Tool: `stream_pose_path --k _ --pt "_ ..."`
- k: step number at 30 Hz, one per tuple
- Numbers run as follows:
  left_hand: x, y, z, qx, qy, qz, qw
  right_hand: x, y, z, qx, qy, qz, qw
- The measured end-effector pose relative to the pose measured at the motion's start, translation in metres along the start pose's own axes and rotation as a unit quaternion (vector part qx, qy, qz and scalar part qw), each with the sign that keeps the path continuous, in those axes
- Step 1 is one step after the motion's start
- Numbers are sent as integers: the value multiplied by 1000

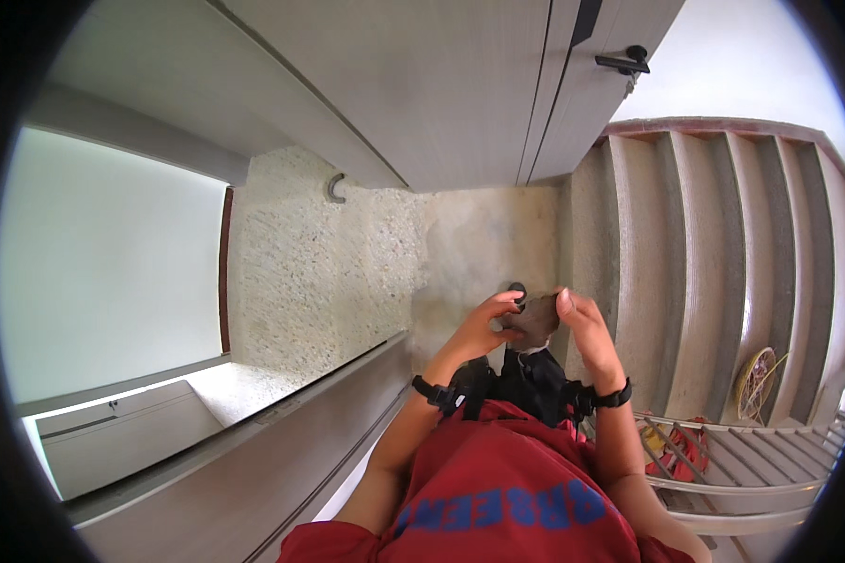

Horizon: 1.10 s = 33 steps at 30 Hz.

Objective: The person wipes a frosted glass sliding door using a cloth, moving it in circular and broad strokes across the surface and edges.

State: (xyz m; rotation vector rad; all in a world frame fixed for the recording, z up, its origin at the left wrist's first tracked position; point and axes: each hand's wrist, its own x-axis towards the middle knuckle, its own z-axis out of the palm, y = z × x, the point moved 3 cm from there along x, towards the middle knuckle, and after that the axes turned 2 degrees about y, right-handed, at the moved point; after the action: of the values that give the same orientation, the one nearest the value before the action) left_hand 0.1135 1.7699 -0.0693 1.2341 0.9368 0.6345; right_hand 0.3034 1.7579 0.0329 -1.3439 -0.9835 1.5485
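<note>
A small grey-brown piece (537, 317), seemingly cloth, is held up in front of my waist between both hands. My left hand (480, 327) has its thumb laid over the piece's left side, with the fingers curved around that edge. On the opposite side, the thumb of my right hand (590, 329) presses against the piece's upper right edge. A pale ragged strip (535, 348) runs along its lower border. Behind the piece, part of a dark shoe (517, 288) shows on the floor.
Stairs (704, 267) lie to the right, with a round woven basket (755, 383) on them and a metal railing (739, 450) alongside. Ahead is a grey door (422, 91) with a black handle (623, 65). A curved grey doorstop (336, 188) sits on the speckled floor (310, 267).
</note>
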Motion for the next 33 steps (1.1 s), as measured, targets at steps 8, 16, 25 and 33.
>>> stream_pose_path --k 8,16,25,33 --pt "97 81 -27 -111 39 -51 992 113 -69 -49 184 -47 -57 980" --pt "154 147 -89 -136 80 44 987 190 -87 -24 -238 109 -197 945" --pt "203 232 -180 -45 -54 81 994 274 -87 30 37 109 -175 978" --pt "203 270 -263 116 113 270 949 326 -98 101 341 -152 -24 928"
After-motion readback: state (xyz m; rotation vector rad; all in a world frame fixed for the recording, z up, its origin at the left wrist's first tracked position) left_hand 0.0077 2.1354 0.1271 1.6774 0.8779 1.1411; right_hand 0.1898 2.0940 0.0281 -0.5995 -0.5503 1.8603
